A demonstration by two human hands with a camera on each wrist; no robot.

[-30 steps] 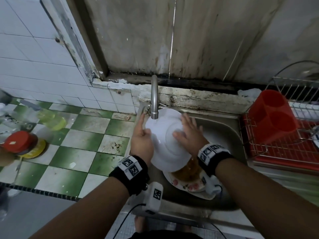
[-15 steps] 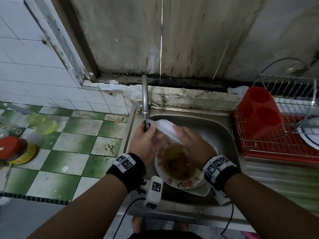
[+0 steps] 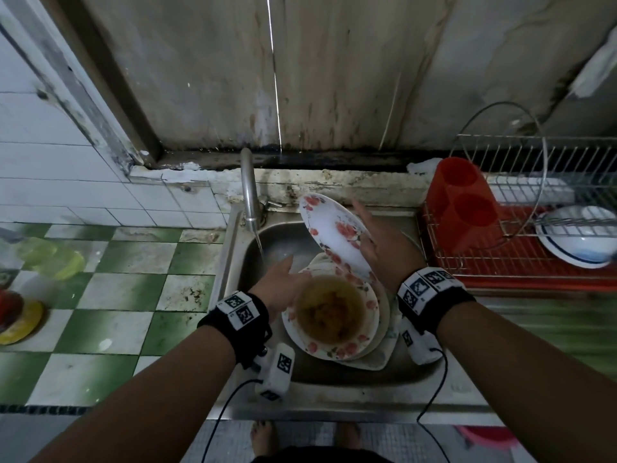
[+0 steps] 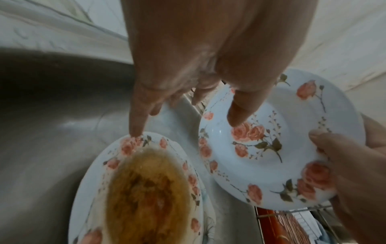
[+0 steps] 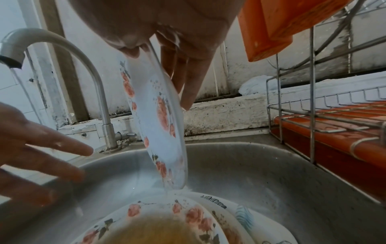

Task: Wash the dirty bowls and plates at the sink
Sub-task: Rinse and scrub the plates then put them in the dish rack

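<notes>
A steel sink [image 3: 430, 372] sits between a green checked counter [image 3: 110, 295] on the left and a red drying rack [image 3: 521, 262] on the right. The right hand [image 3: 384, 248] grips a rose-patterned plate [image 3: 334, 232] by its rim, thumb on the face, tilted on edge over the basin. The left hand [image 3: 283, 285] hangs relaxed, fingers straight, one fingertip touching the dirty plate [image 3: 337, 315] (brown liquid pooled inside) atop the stack. The tap [image 3: 248, 185] runs far left; bare basin lies beyond the stack.
</notes>
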